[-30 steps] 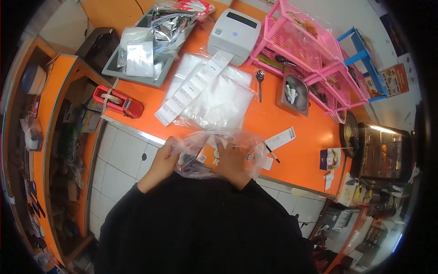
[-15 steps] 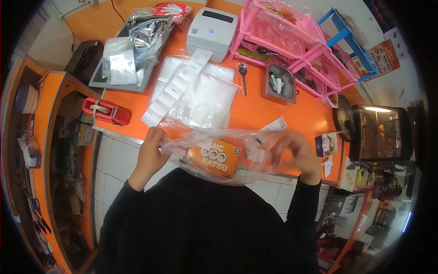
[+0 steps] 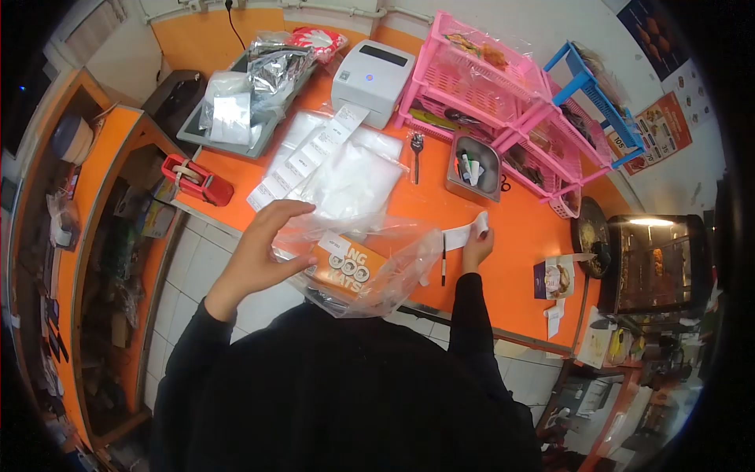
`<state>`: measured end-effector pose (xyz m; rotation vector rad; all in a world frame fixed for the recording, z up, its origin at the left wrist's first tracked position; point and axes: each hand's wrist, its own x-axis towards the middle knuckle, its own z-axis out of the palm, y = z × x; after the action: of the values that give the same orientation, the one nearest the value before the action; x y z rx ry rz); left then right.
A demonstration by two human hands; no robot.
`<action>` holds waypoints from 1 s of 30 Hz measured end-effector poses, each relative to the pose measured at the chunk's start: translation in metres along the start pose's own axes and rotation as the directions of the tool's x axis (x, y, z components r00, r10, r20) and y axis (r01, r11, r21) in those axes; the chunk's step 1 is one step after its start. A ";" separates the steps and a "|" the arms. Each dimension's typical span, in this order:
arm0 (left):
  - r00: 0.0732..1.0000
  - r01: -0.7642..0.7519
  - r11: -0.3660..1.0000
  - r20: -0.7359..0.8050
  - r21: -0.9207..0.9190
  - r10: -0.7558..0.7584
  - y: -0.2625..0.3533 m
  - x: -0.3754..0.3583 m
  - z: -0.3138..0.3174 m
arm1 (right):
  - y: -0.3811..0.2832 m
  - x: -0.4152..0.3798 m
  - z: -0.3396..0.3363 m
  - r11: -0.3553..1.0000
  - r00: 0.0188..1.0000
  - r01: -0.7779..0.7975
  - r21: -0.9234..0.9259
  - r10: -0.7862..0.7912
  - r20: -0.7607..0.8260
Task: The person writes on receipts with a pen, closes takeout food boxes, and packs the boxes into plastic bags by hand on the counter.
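Orange "KATSU" box (image 3: 350,269) inside clear plastic bag (image 3: 413,253)

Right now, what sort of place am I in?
Probably a takeaway food shop: there's an orange printed box in a clear plastic bag, a white label printer and a lit display cabinet.

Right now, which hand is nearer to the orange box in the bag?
Left. The left hand is close beside the orange box, on its left; the right hand is farther off, beyond the clear bag, holding a paper slip.
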<state>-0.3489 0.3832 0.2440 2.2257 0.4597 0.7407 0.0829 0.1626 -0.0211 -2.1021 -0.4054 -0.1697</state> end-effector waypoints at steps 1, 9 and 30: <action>0.999 0.027 0.998 0.024 -0.051 -0.025 0.006 0.003 0.004 | -0.015 0.010 -0.002 0.945 0.999 0.054 0.322 -0.051 -0.019; 0.788 0.611 0.256 0.604 -0.749 -0.118 0.045 0.023 0.085 | -0.235 -0.046 -0.082 0.689 0.828 0.259 0.677 -0.519 0.211; 0.604 0.679 0.525 0.797 -0.513 -0.002 0.053 -0.074 0.095 | -0.265 -0.163 -0.154 0.501 0.743 -0.437 0.747 -0.267 0.614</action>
<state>-0.3411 0.2585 0.2022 1.2687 0.1300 -0.2420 -0.1571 0.1268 0.2268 -1.0426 -0.6300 0.7824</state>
